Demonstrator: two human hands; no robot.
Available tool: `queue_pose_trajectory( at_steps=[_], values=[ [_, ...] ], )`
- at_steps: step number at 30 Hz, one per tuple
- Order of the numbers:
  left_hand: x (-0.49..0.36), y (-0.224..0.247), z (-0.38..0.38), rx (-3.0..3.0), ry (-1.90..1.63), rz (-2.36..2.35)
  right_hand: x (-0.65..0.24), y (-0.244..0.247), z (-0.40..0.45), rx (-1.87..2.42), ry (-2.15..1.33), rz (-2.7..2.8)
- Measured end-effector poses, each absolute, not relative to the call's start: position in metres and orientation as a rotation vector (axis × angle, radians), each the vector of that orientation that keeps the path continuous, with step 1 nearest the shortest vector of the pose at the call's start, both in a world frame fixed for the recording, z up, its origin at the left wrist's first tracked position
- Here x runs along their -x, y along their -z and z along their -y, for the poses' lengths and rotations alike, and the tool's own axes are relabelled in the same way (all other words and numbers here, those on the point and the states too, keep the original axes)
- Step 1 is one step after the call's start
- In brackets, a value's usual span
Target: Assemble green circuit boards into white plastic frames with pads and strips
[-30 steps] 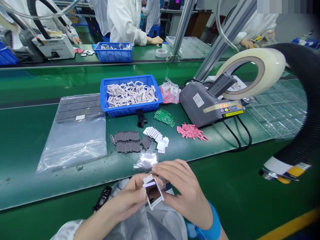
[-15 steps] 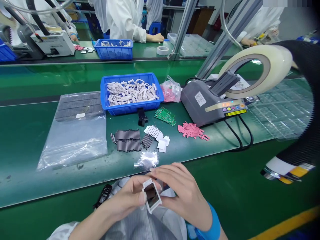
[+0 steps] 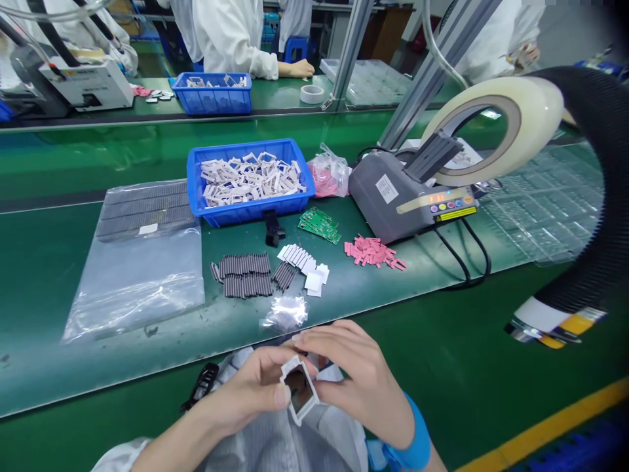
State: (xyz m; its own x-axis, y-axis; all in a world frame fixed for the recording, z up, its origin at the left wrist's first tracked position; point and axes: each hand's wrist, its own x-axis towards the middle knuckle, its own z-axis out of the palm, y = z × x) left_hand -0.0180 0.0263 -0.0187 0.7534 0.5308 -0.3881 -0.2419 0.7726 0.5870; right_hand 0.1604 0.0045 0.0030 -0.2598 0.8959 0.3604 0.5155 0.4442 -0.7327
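Over my lap, just off the near edge of the bench, a small white plastic frame (image 3: 308,410) is tilted up, with a dark glossy panel (image 3: 299,385) inside it. My left hand (image 3: 253,383) pinches its left side, thumb on the front rim. My right hand (image 3: 361,373) curls round from the other side, thumb at the right rim and fingers arched over the top; what lies under those fingers is mostly hidden. Closest on the bench is a small pile of clear film pieces (image 3: 285,313). Beyond it lie dark strips (image 3: 246,275) in rows and white square pads (image 3: 314,282).
A blue bin (image 3: 194,187) of white frames stands behind, with green circuit boards (image 3: 319,225) and pink pieces (image 3: 373,252) nearby. On the right are a tape dispenser (image 3: 386,203) and a black hose (image 3: 584,249). A plastic bag (image 3: 142,282) lies left. Co-workers sit across.
The view has shifted slightly, so the bench things sit a little further left. Both hands keep hold of the white frame, nearly unmoved, with the frame turned very slightly.
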Motion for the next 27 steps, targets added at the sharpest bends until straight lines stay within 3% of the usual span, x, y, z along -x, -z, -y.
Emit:
queue_pose_trajectory(
  at_steps=[13, 27],
  values=[
    [0.019, 0.019, -0.023, -0.501, -0.455, -0.554, -0.168, 0.005, -0.005, 1.141, -0.596, 1.836],
    [0.038, 0.025, -0.023, -0.432, -0.707, -0.604, -0.155, 0.013, -0.004, 1.306, -0.11, 1.424]
  ],
)
